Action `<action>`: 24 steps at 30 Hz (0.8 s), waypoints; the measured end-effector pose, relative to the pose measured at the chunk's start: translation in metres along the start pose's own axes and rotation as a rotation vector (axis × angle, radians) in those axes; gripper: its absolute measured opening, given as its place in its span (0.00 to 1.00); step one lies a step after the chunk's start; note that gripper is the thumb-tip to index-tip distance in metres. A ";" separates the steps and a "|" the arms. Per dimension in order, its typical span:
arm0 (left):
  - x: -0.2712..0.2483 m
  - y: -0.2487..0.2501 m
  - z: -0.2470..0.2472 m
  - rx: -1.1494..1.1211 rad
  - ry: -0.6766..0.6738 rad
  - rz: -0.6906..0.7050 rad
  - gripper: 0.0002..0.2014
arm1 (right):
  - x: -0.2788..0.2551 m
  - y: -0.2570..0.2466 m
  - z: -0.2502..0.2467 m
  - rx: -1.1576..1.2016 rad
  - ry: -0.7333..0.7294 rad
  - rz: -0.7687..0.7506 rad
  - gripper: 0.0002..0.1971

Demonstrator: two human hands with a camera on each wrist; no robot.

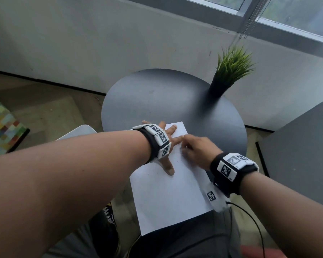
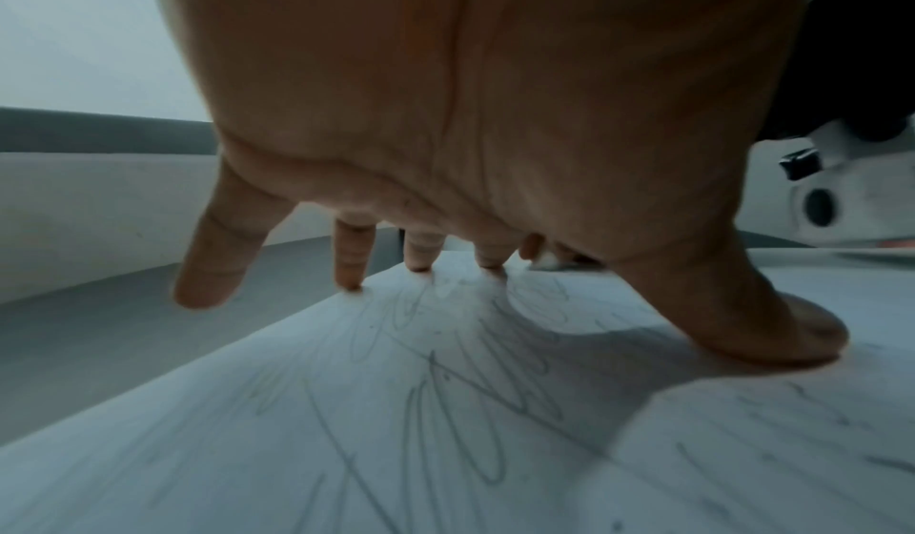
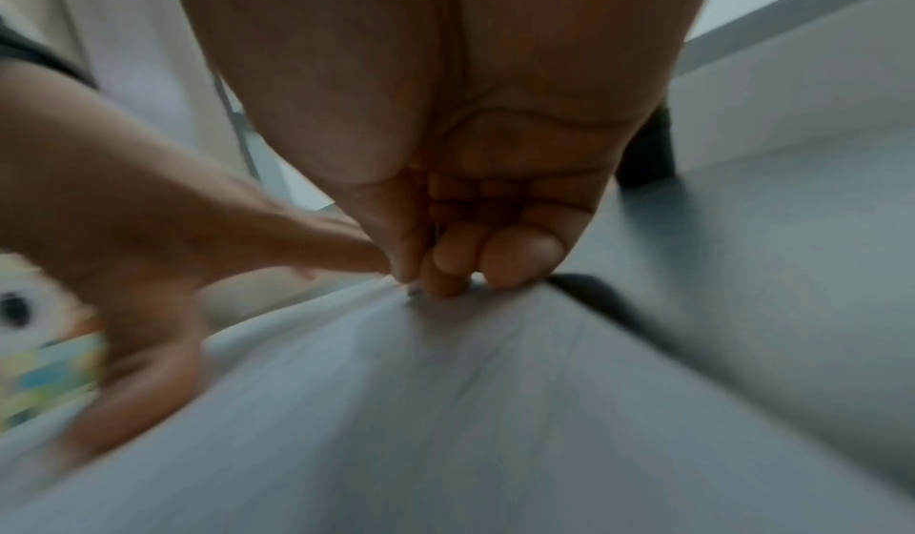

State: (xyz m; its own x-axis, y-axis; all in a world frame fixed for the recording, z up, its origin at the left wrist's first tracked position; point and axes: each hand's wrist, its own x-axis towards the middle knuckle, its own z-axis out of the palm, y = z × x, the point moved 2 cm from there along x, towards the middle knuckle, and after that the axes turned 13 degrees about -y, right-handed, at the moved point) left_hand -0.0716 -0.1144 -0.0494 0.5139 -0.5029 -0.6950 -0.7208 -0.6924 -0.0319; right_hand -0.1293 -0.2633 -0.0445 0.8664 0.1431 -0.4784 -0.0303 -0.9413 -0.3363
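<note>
A white sheet of paper (image 1: 166,198) with faint pencil scribbles (image 2: 445,405) lies on a round dark table (image 1: 157,101), its near end hanging over the table's edge. My left hand (image 1: 168,131) is spread flat on the sheet's far left part, thumb (image 2: 772,331) and fingertips pressing it down. My right hand (image 1: 198,151) sits just right of it with fingers curled, their tips (image 3: 445,276) on the paper beside my left index finger. A small white piece (image 2: 544,262), perhaps an eraser, shows under those fingertips. The right wrist view is motion-blurred.
A green grass plant in a dark pot (image 1: 229,71) stands at the table's far right. A white seat (image 1: 78,131) is left of the table, a chequered cushion (image 1: 2,123) at far left, a grey cabinet (image 1: 306,146) at right. Wall and window lie beyond.
</note>
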 end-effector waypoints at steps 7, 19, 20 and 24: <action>0.005 -0.003 0.005 -0.018 0.000 0.016 0.66 | 0.010 0.009 -0.010 -0.018 0.099 0.077 0.04; 0.006 -0.002 0.005 -0.035 -0.015 0.020 0.67 | -0.010 -0.012 0.012 -0.142 -0.044 -0.135 0.04; 0.007 -0.001 0.004 -0.029 -0.018 0.024 0.66 | -0.014 -0.014 0.010 -0.133 -0.073 -0.136 0.05; 0.010 0.001 0.001 -0.008 -0.027 0.017 0.66 | -0.001 0.011 -0.003 -0.091 0.109 0.094 0.05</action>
State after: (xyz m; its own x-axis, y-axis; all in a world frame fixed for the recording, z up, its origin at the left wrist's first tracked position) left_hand -0.0676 -0.1193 -0.0575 0.4891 -0.5004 -0.7144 -0.7252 -0.6884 -0.0144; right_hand -0.1295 -0.2749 -0.0454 0.9109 0.0238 -0.4119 -0.0726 -0.9735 -0.2168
